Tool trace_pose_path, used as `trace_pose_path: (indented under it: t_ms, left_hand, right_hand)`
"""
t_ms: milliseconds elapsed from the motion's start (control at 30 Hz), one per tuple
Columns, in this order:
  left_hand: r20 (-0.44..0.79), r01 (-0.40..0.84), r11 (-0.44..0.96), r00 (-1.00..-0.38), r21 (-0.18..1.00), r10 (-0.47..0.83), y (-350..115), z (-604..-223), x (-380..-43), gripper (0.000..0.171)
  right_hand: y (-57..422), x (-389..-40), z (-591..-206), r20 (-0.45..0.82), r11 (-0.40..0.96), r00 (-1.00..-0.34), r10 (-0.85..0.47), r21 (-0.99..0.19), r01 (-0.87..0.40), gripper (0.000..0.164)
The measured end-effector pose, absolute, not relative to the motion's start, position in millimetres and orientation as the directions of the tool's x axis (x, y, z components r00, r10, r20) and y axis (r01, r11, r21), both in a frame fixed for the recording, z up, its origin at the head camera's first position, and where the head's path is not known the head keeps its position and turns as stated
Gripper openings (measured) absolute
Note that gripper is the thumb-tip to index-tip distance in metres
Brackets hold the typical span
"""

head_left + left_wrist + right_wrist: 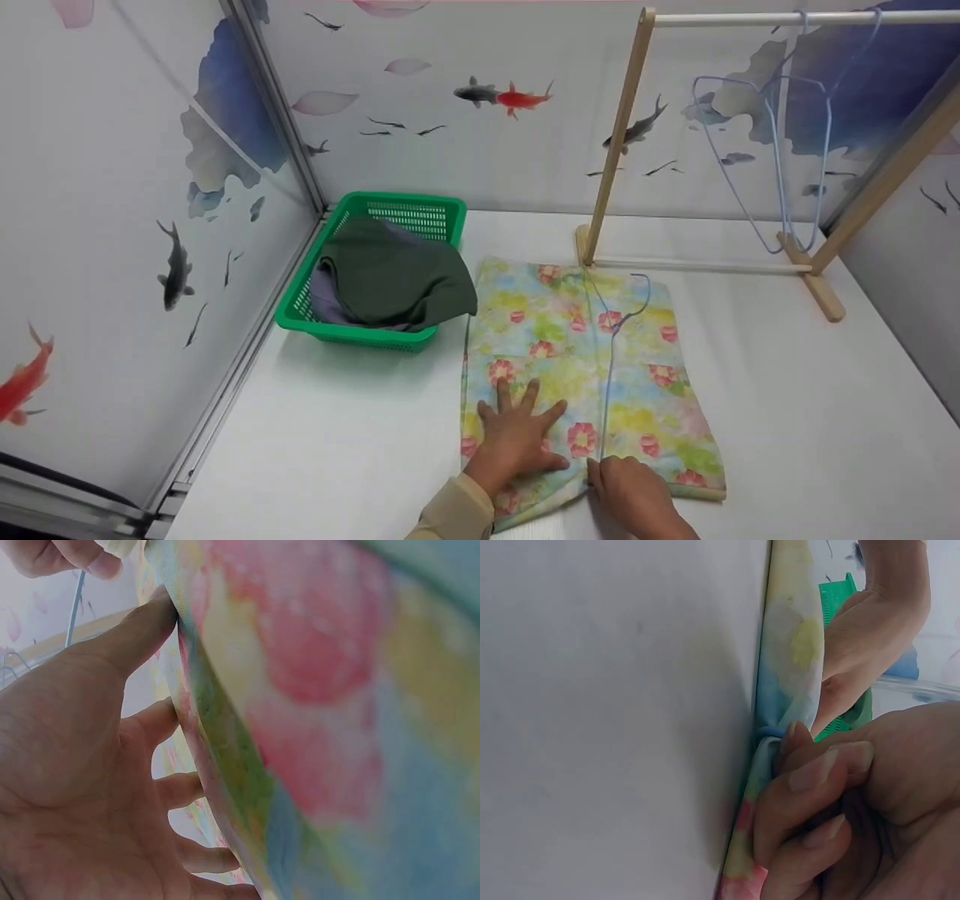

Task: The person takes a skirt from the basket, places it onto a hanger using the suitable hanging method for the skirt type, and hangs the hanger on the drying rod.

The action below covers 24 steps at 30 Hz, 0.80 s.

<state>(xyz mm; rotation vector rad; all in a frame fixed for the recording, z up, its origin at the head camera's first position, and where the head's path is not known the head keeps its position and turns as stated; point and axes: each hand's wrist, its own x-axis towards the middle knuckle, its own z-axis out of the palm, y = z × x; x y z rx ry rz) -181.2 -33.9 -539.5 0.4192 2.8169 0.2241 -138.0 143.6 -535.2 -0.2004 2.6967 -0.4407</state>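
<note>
A flower-printed cloth (547,337) in yellow, blue and pink lies spread on the white table. Along it lies a thin blue clothes hanger (607,390), its hook toward the back. My left hand (517,435) rests on the cloth's front left part, fingers spread; in the left wrist view its fingertips (161,607) touch the fabric. At the front edge my right hand (637,495) curls its fingers, pinching the cloth's edge together with the hanger's near end. A blue bit of the hanger (771,732) shows beside those fingers in the right wrist view.
A green basket (300,324) holding dark green and purple cloth (397,274) stands at the left back. Behind the cloth on the right is a wooden rack (619,135) with blue hangers (776,150) on its white bar. Printed walls enclose the table.
</note>
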Motion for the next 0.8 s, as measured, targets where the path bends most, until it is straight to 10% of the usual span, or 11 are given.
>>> trace_pose_path:
  t_ms: [800]
  left_hand:
    - [-0.246,0.266,0.95,-0.922,0.165,0.3,-34,-544,-182,0.084]
  right_hand:
    - [129,-119,-530,-0.433,0.938,-0.869,-0.239,-0.334,-0.092,0.043]
